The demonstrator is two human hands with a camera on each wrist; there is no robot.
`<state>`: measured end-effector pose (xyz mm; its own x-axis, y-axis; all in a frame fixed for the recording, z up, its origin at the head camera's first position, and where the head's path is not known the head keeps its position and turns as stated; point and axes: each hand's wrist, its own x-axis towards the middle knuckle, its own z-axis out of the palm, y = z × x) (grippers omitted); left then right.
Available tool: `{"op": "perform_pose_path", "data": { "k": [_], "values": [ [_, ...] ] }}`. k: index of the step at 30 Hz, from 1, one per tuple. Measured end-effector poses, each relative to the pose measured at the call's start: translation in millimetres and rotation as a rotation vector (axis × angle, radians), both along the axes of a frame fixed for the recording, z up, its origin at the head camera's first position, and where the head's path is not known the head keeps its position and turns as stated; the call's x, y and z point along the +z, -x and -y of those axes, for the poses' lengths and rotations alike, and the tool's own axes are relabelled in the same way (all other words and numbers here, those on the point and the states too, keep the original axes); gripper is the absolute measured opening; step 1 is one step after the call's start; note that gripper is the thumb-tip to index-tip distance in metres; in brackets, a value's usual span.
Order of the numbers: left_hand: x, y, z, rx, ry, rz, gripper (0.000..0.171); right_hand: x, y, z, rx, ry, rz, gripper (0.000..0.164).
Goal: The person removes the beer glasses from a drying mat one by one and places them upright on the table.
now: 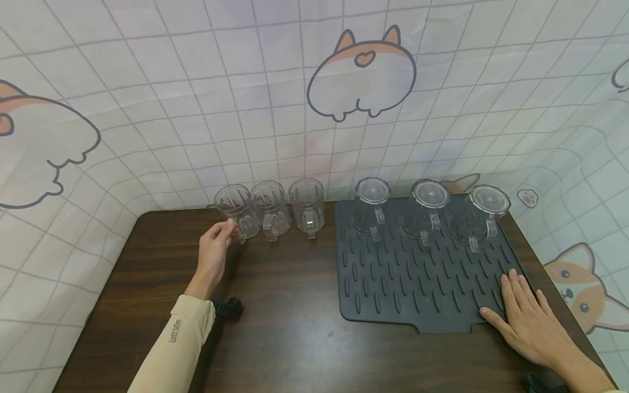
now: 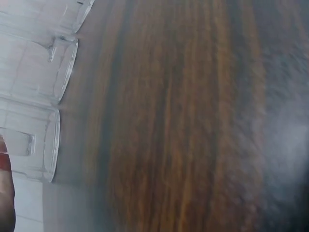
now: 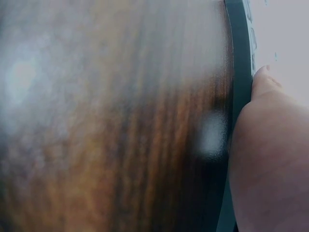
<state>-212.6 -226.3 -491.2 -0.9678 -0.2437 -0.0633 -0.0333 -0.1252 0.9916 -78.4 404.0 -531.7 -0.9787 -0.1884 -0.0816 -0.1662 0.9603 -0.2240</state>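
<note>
At the left end of the back row, my left hand (image 1: 213, 252) pinches the handle of a clear glass mug (image 1: 233, 200) standing on the table. In the left wrist view the same mug (image 2: 41, 140) shows at the left edge, beside a bit of finger. Close to its right stand a second glass mug (image 1: 269, 203) and a third glass mug (image 1: 307, 200). My right hand (image 1: 533, 330) lies flat with fingers straight, over the front right corner of a dark ridged drying mat (image 1: 383, 297). The right wrist view shows its thumb (image 3: 265, 87) against the mat's edge.
Along the mat's back stand three more glass mugs, bases up: a left one (image 1: 372, 204), a middle one (image 1: 426, 210) and a right one (image 1: 481, 215). The dark wooden table (image 1: 290, 305) meets a white grid-patterned cloth (image 1: 275, 98) behind.
</note>
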Motion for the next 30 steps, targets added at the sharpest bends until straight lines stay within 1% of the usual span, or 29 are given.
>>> {"op": "perform_pose_path", "data": {
  "k": [4, 7, 10, 14, 19, 24, 30],
  "values": [
    [1.1, -5.0, 3.2, 0.053, 0.129, 0.055, 0.024, -0.5, 0.3, -0.7, 0.000, 0.003, 0.003, 0.091],
    [3.8, -8.9, 7.7, 0.091, 0.194, 0.082, 0.024, -0.6, 0.4, -1.1, 0.002, 0.005, 0.003, 0.091],
    [8.7, -12.9, 12.6, 0.115, 0.197, 0.090, 0.022, 0.2, 0.8, -1.9, 0.001, 0.008, 0.008, 0.090],
    [18.8, -17.1, 16.5, 0.132, 0.178, 0.065, 0.017, 1.5, 1.4, -2.9, 0.000, 0.010, 0.014, 0.091],
    [35.9, -21.6, 13.2, 0.127, 0.179, 0.008, 0.014, 0.5, 1.5, -2.7, 0.004, 0.012, -0.003, 0.091],
    [55.1, -22.0, 1.5, 0.107, 0.170, -0.056, 0.018, -0.8, 1.2, -1.8, 0.003, 0.020, -0.008, 0.091],
    [78.7, -23.0, -20.0, 0.039, 0.189, -0.112, 0.020, -1.8, 2.0, 0.4, 0.001, 0.029, -0.019, 0.091]
  ]
}}
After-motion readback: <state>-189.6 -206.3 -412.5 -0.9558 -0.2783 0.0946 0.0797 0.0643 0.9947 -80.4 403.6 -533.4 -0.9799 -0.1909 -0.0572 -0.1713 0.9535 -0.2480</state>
